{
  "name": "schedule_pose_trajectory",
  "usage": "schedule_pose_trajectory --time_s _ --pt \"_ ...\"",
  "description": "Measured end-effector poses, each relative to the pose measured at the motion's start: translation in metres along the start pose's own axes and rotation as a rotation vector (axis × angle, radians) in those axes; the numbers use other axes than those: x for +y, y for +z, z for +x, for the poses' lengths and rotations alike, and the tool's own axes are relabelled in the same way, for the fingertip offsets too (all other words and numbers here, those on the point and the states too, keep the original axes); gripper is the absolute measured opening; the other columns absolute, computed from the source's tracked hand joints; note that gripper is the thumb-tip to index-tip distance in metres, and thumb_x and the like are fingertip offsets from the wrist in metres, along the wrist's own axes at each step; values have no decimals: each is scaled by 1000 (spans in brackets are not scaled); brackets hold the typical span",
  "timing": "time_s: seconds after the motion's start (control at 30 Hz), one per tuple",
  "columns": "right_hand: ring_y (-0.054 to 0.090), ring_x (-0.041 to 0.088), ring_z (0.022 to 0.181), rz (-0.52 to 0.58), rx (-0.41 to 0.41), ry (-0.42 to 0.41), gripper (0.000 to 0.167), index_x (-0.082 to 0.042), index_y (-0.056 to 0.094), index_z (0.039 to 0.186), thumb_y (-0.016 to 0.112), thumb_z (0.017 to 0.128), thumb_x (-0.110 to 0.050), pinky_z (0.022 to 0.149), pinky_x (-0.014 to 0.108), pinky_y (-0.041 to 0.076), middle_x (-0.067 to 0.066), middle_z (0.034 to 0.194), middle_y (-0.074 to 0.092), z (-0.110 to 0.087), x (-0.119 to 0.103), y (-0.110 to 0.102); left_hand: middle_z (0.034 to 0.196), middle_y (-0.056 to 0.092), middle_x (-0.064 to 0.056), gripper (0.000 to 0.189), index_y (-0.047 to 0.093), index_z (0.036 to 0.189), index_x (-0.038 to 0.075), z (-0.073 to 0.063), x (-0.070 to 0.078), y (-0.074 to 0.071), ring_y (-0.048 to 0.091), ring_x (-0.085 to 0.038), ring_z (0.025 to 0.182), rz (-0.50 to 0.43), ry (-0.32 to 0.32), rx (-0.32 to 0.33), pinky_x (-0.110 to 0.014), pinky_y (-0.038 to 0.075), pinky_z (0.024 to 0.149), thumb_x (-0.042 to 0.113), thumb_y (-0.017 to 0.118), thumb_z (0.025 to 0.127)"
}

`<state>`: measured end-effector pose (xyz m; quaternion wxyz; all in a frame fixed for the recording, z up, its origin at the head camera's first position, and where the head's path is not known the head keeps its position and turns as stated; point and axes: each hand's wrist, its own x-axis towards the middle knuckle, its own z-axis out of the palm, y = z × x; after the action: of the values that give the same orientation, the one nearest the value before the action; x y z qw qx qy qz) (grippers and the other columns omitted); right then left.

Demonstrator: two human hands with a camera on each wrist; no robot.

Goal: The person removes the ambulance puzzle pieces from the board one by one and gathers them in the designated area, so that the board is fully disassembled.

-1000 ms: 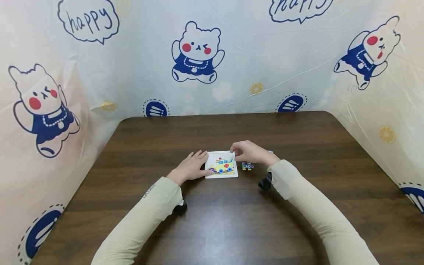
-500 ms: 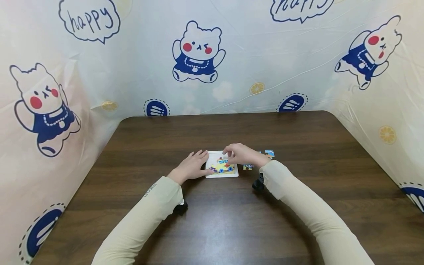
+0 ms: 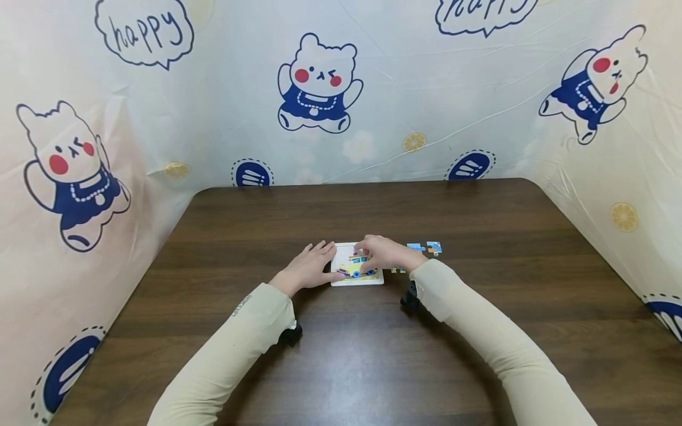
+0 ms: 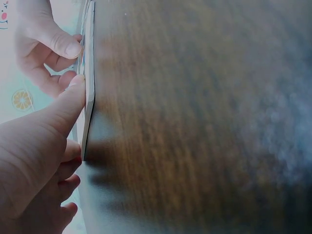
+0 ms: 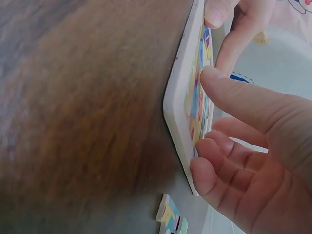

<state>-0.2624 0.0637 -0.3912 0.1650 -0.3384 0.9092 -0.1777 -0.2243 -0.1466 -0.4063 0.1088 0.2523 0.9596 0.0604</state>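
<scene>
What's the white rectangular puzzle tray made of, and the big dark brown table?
The white rectangular puzzle tray looks like smooth, matte painted wood or board, judging by its thick, plain edge. The dark brown table seems wood or wood-look laminate, slightly glossy: it shows streaky grain and a pale reflection.

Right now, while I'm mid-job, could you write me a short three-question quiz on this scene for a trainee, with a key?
1. True or false: the left hand touches the white puzzle board.

2. In the head view, the loose puzzle pieces lie on which side of the white puzzle board? A) left; B) right; C) the side nearest the camera.

3. Fill in: the pictured vehicle has a mainly ____ body.

Key: 1. True. 2. B. 3. Yellow.
</scene>
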Motion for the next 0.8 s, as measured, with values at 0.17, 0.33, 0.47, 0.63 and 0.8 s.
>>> schedule_pose_trajectory --time_s 0.17,0.33,0.47,0.63,0.8 --pt "50 17 86 -20 -15 -16 46 -4 59 123 71 82 -22 73 31 44 8 100 54 -1 -2 -1 148 23 -13 79 27 144 2 1 0 1 15 -29 136 8 2 0 -47 12 108 55 49 89" --pt "52 19 88 -11 -12 -28 44 -4 60 120 72 81 -21 74 32 45 8 99 54 -1 -2 0 148 23 -13 79 27 144 1 0 0 0 16 -30 136 13 3 6 -48 12 108 54 49 89" --pt "51 19 86 14 -2 -24 42 -5 59 116 73 80 -20 74 32 45 8 99 53 -1 -2 0 148 23 -14 79 28 144 1 0 1 0 16 -30 136 9 0 3 -48 12 108 54 49 89" --pt "48 18 81 53 4 -31 44 -4 52 114 74 79 -19 72 31 43 8 97 53 0 0 0 148 23 -14 79 28 144 2 -1 2 -1 16 -30 136 7 -4 0 -48 12 108 54 49 89" --pt "48 17 75 88 0 -26 36 -5 53 114 69 82 -11 67 29 43 7 96 53 1 1 -1 148 24 -13 79 28 144 2 -1 2 -2 16 -30 136 13 -5 -3 -47 12 108 54 49 89"
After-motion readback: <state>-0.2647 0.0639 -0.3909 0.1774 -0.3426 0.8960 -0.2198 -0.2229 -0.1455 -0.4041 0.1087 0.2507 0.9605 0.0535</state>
